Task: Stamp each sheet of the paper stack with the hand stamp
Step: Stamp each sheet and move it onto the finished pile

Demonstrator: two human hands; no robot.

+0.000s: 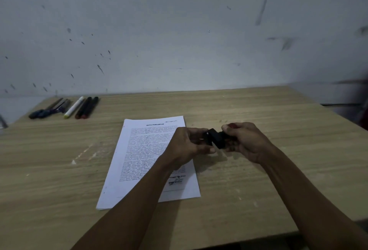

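Your stamp [217, 138] is a small black blocky thing, matte, held just right of frame centre, above the desk [258, 180] beside the paper's right edge. Your left hand [189, 143] curls round its left end; your right hand [246, 141] grips the right end, fingers bent, knuckles up. Both forearms run in from the lower frame. The paper [139, 150], a thin white stack of printed text, lies flat at centre on pale wood-grain. Pens [67, 107] lie in a row upper left.
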